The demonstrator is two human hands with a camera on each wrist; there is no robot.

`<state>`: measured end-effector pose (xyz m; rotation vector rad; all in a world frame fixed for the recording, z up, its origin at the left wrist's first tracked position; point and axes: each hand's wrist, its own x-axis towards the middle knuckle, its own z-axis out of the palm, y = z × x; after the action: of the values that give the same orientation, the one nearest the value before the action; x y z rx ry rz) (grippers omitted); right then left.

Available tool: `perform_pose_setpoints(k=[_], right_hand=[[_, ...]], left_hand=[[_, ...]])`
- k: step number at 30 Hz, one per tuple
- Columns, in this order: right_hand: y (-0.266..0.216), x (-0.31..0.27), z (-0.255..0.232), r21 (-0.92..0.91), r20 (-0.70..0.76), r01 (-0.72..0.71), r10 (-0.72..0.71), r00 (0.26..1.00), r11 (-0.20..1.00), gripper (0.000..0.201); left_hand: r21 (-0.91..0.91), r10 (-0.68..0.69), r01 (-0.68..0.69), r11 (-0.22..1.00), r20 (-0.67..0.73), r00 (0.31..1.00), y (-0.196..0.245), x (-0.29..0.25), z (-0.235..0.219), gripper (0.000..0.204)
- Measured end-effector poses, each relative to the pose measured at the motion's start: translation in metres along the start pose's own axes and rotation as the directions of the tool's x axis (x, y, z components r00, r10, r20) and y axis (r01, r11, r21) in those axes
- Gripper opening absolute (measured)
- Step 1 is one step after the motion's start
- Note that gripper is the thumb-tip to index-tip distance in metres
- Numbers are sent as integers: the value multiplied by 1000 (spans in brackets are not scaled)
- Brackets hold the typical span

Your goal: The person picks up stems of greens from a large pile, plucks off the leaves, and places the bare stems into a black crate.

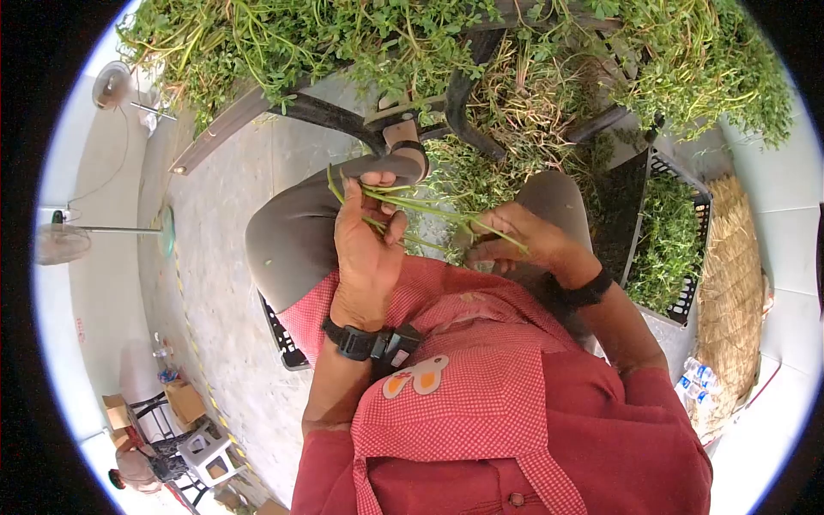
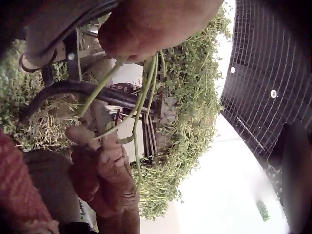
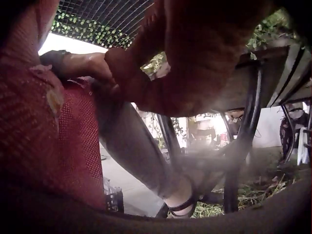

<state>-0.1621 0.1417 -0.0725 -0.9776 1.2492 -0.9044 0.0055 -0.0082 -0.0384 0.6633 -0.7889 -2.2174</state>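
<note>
My left hand (image 1: 367,245) holds a few long, thin green stems (image 1: 421,206) between thumb and curled fingers. They stretch across from it toward my right hand (image 1: 532,239), whose thumb and fingers pinch them near their other end. In the left wrist view, the stems (image 2: 141,105) hang from the left fingertips (image 2: 146,41), and the right hand (image 2: 109,180) is around their lower part. The right wrist view has the right hand (image 3: 195,63) large and dark, with the left hand (image 3: 90,66) behind it; the stems are hidden there.
Heaped leafy greens (image 1: 343,43) cover the table ahead, on curved black legs (image 1: 468,103). Loose stems (image 1: 532,103) pile on the floor below. At right stand a black crate (image 1: 704,206) of greens and a straw roll (image 1: 730,292). Fans (image 1: 64,245) stand at left.
</note>
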Motion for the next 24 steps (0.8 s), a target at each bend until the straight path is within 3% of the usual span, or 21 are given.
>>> perform_pose_setpoints(k=[1,2,4,5,7,15,17,19,20,21,23,24], right_hand=[[-1,-3,2,173,-27,42,-38,999,984,30],[-4,-5,6,172,-28,43,-39,999,984,30],[-18,-6,12,285,-196,272,-222,955,919,40],[-23,-7,11,282,-196,275,-225,954,919,40],[-27,-8,11,250,-241,151,-90,966,956,41],[-12,-3,8,246,-290,220,-145,946,944,22],[-11,-5,6,241,-296,218,-142,945,946,22],[-8,-9,2,-57,-399,186,-194,896,981,21],[-2,-15,-7,-351,-468,154,-315,825,924,19],[9,-22,-22,-611,-488,76,-451,747,788,19],[50,-50,-65,-663,-550,136,-601,580,737,27],[45,-67,-75,-645,-695,-136,-503,514,752,34]], left_hand=[[-10,-12,12,1000,-30,999,1,-1,1,29],[-21,-24,23,1000,-58,998,1,-1,1,29],[-29,-21,19,999,-60,998,2,-1,0,29],[-38,-18,15,999,-67,998,3,0,-1,29],[-41,-13,11,999,-60,998,4,0,-2,29],[-29,-52,49,998,-99,994,3,-2,1,28],[-54,-44,35,998,-183,982,4,-2,2,27],[-76,-1,-13,997,-179,984,14,1,-7,26],[-99,43,-61,993,-176,984,18,2,-10,26],[-89,75,-91,992,-173,982,23,1,-7,26],[-116,70,-91,989,-173,982,28,1,-8,26],[-142,60,-85,986,-172,983,29,1,-8,26]])
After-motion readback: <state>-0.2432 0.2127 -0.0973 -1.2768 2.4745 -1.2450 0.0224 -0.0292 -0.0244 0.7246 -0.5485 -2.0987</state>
